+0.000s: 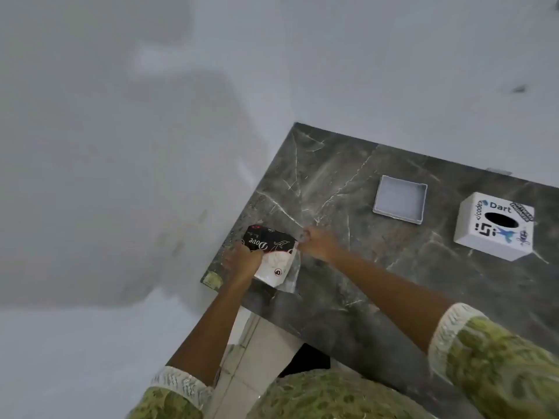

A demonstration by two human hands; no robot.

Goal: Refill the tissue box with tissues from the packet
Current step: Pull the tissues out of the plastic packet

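Observation:
A black and white tissue packet marked "Dove" lies at the near left corner of the dark marble counter. My left hand grips its left end. My right hand pinches the packet's clear plastic edge at the right end. The white tissue box, covered in stickers and with a dark oval slot on top, stands at the far right. Its shallow white base tray lies apart from it, open side up, to the box's left.
White walls meet in a corner behind the counter. The counter's left edge drops off just beside the packet, with pale floor tiles below. My green patterned sleeves fill the bottom of the view.

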